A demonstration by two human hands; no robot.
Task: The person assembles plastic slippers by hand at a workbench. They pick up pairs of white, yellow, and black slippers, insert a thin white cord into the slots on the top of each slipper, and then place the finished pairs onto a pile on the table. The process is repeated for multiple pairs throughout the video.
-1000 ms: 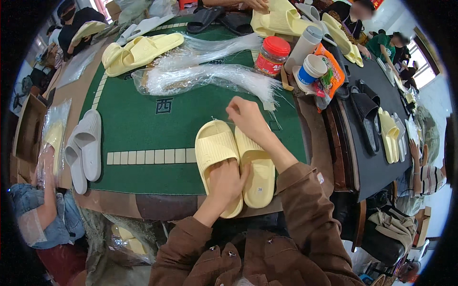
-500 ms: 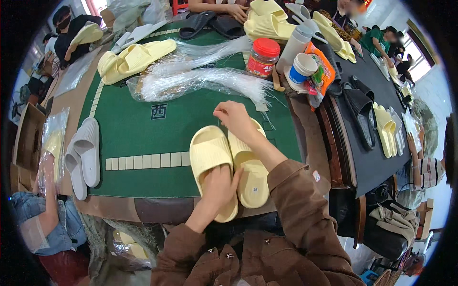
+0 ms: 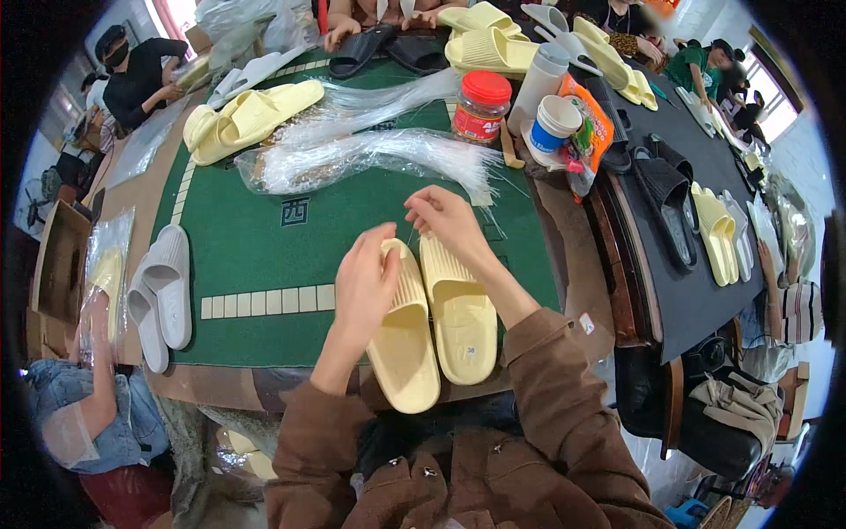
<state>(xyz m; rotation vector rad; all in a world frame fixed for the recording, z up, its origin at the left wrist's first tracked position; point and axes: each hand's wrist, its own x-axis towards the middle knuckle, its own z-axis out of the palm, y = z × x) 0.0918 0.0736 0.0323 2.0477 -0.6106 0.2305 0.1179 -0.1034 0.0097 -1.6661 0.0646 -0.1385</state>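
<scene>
Two pale yellow slides lie side by side in front of me, toes pointing away: the left slide (image 3: pixel 405 353) and the right slide (image 3: pixel 467 339). My left hand (image 3: pixel 363 278) hovers over the toe end of the left slide, thumb and fingers apart, with nothing visible in it. Above the toe of the right slide, my right hand (image 3: pixel 448 225) has its fingers pinched together; whatever is between them is too small to make out. Beyond both hands, a bundle of clear thin plastic strands (image 3: pixel 379 159) lies in a transparent bag.
Another yellow pair (image 3: pixel 256 119) and a grey pair (image 3: pixel 166 291) lie on the green mat (image 3: pixel 256 264). At the back right stand a red-lidded jar (image 3: pixel 481 106), a grey bottle (image 3: pixel 539 84) and a paper cup (image 3: pixel 553 128). More slides cover the black table (image 3: pixel 652 291). Co-workers sit around.
My left hand has come out of the left slide and risen to its toe end. My right hand has shifted slightly right, still pinched. The far person's hands now touch the black slides.
</scene>
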